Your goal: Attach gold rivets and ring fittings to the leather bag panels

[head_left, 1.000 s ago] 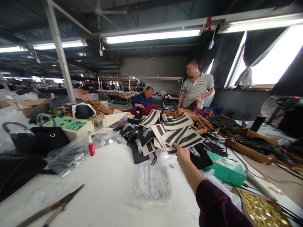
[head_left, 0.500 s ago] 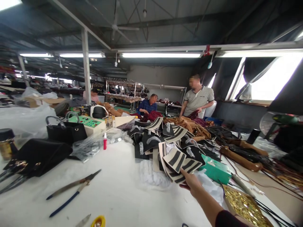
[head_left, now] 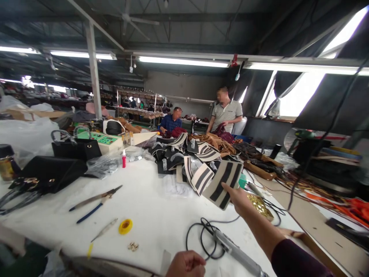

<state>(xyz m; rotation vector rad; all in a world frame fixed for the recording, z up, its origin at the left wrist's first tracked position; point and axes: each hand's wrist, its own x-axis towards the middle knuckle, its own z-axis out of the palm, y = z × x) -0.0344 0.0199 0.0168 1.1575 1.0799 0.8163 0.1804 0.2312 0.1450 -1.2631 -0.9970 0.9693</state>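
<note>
My right hand (head_left: pixel 236 196) is closed on the edge of a flat bag panel (head_left: pixel 223 184), beige with broad dark stripes, held raised and tilted over the table. Just behind it lies a heap of similar black and striped panels (head_left: pixel 201 152), some with clear plastic-wrapped handles. At the bottom edge my left hand (head_left: pixel 186 264) is curled with fingers together; what it holds, if anything, is hidden. Near it are a grey pen-like tool (head_left: pixel 238 252) with a black cable and several small gold metal pieces (head_left: pixel 133 246).
On the white table (head_left: pixel 150 207) lie long-handled pliers (head_left: pixel 99 200), a pointed tool (head_left: pixel 105 229), a yellow tape roll (head_left: pixel 125 226) and a red bottle (head_left: pixel 123 159). Black bags (head_left: pixel 50 173) stand left, a box of gold pieces (head_left: pixel 259 206) right. Two people (head_left: pixel 226 111) work beyond the heap.
The striped panel in my right hand has come up off the heap and turned toward me. My left hand has entered at the bottom. The view has shifted right and down.
</note>
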